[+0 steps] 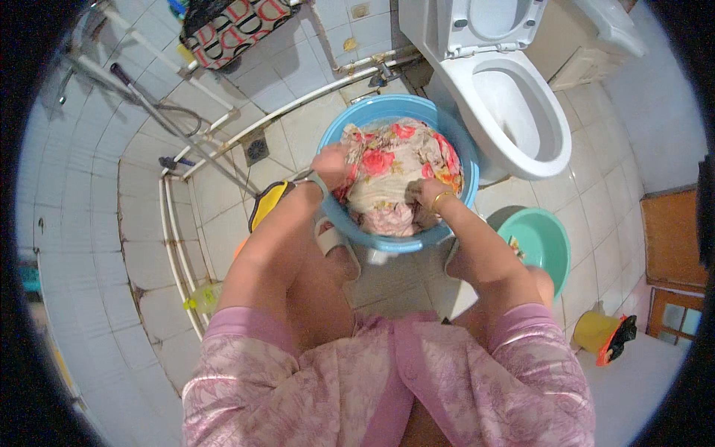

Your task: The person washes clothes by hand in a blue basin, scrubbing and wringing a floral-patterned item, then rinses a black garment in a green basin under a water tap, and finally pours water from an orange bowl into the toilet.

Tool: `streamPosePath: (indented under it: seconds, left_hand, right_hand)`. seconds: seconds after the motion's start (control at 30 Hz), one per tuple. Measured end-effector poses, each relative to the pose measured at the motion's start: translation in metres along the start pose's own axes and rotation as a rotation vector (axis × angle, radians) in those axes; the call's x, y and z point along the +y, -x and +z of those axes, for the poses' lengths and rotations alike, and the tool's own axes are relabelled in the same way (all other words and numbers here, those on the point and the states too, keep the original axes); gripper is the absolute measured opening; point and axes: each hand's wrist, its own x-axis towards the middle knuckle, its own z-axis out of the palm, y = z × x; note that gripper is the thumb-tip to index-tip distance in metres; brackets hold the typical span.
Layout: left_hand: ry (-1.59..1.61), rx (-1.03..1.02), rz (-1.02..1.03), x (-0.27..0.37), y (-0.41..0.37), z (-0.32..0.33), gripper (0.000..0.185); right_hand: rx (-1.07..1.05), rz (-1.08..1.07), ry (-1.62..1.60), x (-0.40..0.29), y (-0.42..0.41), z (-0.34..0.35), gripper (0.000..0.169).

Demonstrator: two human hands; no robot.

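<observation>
A blue plastic basin (397, 245) stands on the tiled floor in front of me, and bunched floral fabric (399, 162) with red roses on a cream ground fills it. My left hand (333, 166) is at the basin's left side, its fingers blurred against the edge of the cloth; whether they grip it does not show. At the lower right of the cloth, my right hand (431, 194) has its fingers curled into the fabric. A paler pink part of the cloth (388, 220) lies near the basin's front rim.
A white toilet (544, 162) with its lid raised stands right behind the basin. A green basin (561, 246) is at my right, with a yellow bin (595, 331) beyond it. White pipes (290, 106) run along the left and back walls. A floor drain (257, 147) lies left.
</observation>
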Motion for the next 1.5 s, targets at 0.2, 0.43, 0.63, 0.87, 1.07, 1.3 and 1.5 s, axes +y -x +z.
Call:
streamPosePath:
  seconds: [0.2, 0.43, 0.63, 0.87, 1.07, 1.3, 1.5]
  left_hand:
    - [-0.105, -0.131, 0.168, -0.003, -0.075, 0.064, 0.065]
    - [-0.011, 0.061, 0.23, -0.01, -0.174, 0.187, 0.06]
    - [0.083, 0.019, 0.13, -0.041, -0.23, 0.242, 0.05]
    - [0.097, -0.118, -0.034, -0.044, -0.24, 0.181, 0.044]
    - [0.416, -0.152, -0.211, -0.062, -0.21, 0.222, 0.047]
    - [1.547, -0.027, -0.407, -0.072, -0.183, 0.293, 0.037]
    - [1.863, -0.005, -0.444, -0.035, -0.153, 0.268, 0.033]
  right_hand:
    - [0.425, -0.018, -0.167, 0.036, -0.1, 0.012, 0.052]
    - [0.47, -0.017, -0.095, 0.067, -0.211, 0.058, 0.057]
    - [0.373, 0.029, 0.022, 0.077, -0.25, 0.075, 0.053]
    - [0.434, -0.147, 0.045, 0.12, -0.273, 0.064, 0.046]
    - [0.479, 0.077, -0.396, 0.133, -0.268, 0.117, 0.046]
    - [0.487, 0.096, -0.593, -0.011, -0.175, 0.061, 0.03]
    - [0.675, -0.086, -0.557, -0.041, -0.165, 0.054, 0.028]
